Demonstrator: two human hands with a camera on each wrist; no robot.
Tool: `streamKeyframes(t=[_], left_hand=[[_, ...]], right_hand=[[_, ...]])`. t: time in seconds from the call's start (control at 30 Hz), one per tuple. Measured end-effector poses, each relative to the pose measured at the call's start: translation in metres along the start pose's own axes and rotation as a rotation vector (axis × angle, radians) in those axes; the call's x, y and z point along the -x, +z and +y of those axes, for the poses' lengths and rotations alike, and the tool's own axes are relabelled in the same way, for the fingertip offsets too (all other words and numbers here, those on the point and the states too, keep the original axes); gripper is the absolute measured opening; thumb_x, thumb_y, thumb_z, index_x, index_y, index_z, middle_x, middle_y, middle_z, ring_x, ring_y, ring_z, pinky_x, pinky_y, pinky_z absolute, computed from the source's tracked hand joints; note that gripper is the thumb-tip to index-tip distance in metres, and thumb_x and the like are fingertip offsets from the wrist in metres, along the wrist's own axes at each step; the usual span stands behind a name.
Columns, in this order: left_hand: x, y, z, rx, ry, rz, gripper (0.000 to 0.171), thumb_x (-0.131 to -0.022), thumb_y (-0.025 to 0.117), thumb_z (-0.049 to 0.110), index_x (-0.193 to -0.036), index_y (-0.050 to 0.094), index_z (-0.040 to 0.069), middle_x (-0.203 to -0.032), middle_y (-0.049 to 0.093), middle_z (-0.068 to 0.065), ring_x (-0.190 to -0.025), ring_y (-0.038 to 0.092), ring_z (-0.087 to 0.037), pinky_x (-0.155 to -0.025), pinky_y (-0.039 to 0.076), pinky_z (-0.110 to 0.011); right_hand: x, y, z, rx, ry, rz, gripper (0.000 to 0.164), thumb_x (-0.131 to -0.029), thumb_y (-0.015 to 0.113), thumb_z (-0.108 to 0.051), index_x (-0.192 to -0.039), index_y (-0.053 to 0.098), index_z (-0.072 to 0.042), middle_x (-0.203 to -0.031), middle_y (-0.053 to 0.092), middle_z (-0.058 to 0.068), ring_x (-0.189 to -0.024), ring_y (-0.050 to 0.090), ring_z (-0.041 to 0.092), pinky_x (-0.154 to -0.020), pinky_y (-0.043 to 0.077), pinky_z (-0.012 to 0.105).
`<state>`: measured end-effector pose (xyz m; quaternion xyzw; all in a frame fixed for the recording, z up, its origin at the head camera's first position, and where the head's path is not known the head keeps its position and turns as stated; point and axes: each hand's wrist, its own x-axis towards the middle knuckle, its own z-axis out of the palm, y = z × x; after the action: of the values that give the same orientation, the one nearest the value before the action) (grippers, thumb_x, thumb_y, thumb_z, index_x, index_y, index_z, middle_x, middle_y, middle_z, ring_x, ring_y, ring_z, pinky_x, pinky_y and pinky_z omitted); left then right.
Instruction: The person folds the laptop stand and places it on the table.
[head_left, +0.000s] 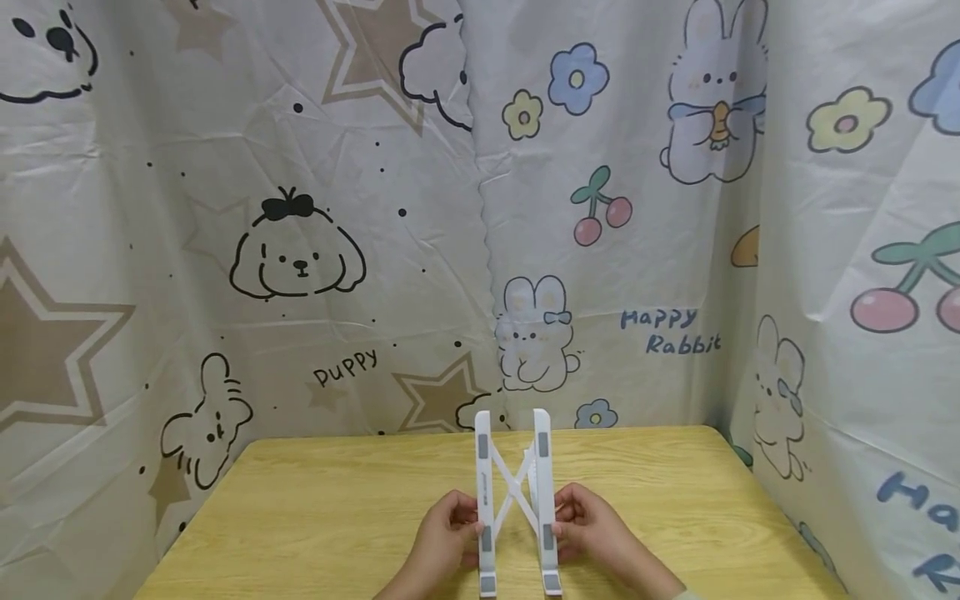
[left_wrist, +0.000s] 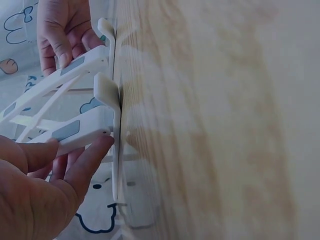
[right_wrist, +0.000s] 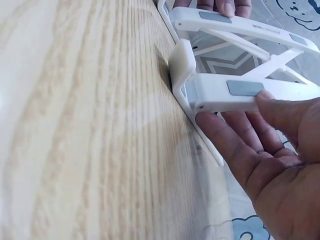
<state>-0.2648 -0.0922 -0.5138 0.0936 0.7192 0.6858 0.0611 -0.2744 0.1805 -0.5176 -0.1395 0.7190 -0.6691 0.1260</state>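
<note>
Just 1 white stand (head_left: 514, 487) at 6 o'clock, 6 grey pads (head_left: 543, 445) on it, 1 table (head_left: 330, 492), plus 1 left hand (head_left: 442, 537) and 1 right hand (head_left: 597, 529).

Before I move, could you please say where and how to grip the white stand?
I'd take the white stand low on its side rails, one hand from each outer side, as the left hand and right hand do now. The rails are long and slim, easy to pinch; the thin crossed bars between them might fold.

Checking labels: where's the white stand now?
In the head view, the white stand is on the wood-grain table, low, just right of centre, between the left hand and right hand.
</note>
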Motion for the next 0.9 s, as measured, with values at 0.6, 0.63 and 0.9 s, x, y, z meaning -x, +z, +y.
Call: streamKeyframes(t=[0.6,0.63,0.9], left_hand=[[0.000,0.004,0.003,-0.035,0.032,0.001,0.026,-0.088,0.065,-0.016,-0.110,0.057,-0.004,-0.099,0.058,-0.015,-0.084,0.060,-0.021,-0.062,0.063,-0.048],[0.000,0.004,0.003,-0.036,0.027,0.001,0.026,-0.089,0.065,-0.015,-0.110,0.057,-0.004,-0.100,0.058,-0.015,-0.084,0.060,-0.020,-0.061,0.063,-0.048],[-0.002,0.009,0.000,-0.032,0.037,0.003,0.026,-0.088,0.063,-0.016,-0.109,0.056,-0.002,-0.099,0.057,-0.015,-0.084,0.059,-0.021,-0.060,0.063,-0.047]], right_hand=[[0.002,0.013,-0.005,0.033,-0.020,0.073,0.034,-0.090,0.065,0.013,-0.119,0.051,0.002,-0.097,0.059,0.019,-0.084,0.064,0.023,-0.070,0.064,0.049],[0.002,0.013,-0.005,0.033,-0.017,0.073,0.034,-0.090,0.065,0.013,-0.119,0.051,0.002,-0.097,0.059,0.018,-0.084,0.064,0.023,-0.070,0.064,0.048],[0.002,0.014,-0.003,0.064,-0.022,0.077,0.034,-0.091,0.065,0.012,-0.118,0.050,0.001,-0.096,0.058,0.014,-0.083,0.064,0.022,-0.068,0.064,0.047]])
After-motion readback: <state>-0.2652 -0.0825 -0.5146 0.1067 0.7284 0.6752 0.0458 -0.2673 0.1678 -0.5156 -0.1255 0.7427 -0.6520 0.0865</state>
